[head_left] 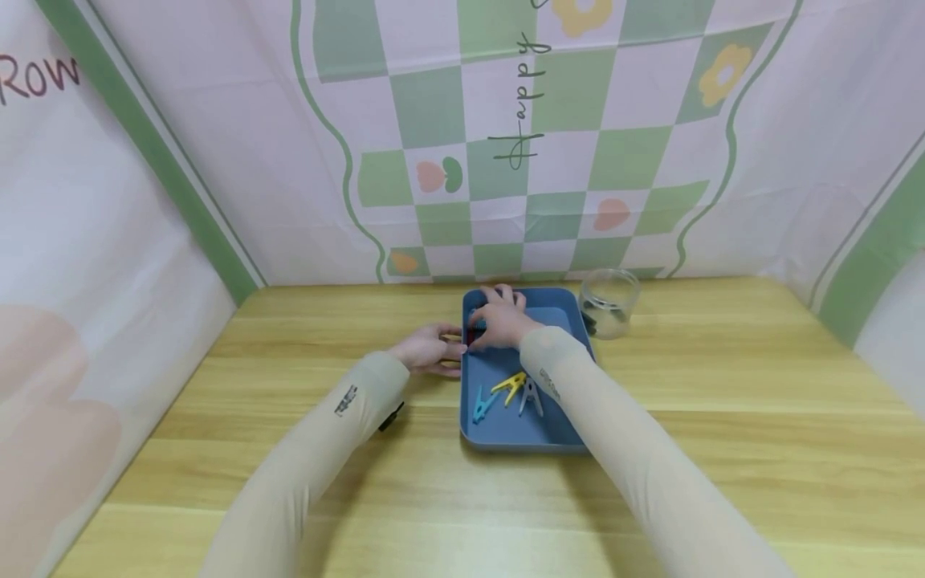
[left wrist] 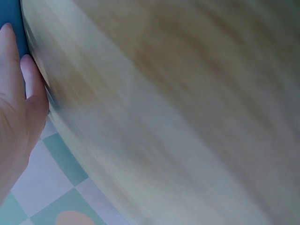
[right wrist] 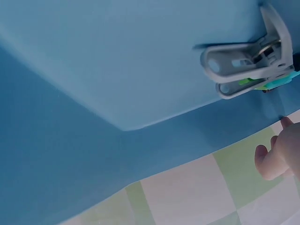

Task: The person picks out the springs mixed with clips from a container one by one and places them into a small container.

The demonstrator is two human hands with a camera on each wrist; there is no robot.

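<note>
A blue tray (head_left: 520, 441) stands on the wooden table. My left hand (head_left: 429, 350) is beside its left wall, fingers nearly straight and touching the side. My right hand (head_left: 506, 319) reaches into the far left corner, fingers bent over teal and red pieces partly hidden beneath it; whether it grips one does not show. In the tray's nearer half lie a blue clothespin (head_left: 482, 405), a yellow clothespin (head_left: 511, 385) and a grey clothespin (head_left: 531, 397). In the right wrist view, a grey clothespin (right wrist: 234, 61) overlaps a teal and green piece (right wrist: 276, 82) near the wall; fingers (right wrist: 274, 157) show at the rim.
A clear glass jar (head_left: 610, 305) with dark pieces inside stands just right of the tray's far end. A small dark object (head_left: 391, 417) shows beside my left forearm. A checkered cloth (head_left: 499, 221) hangs behind the table's back edge.
</note>
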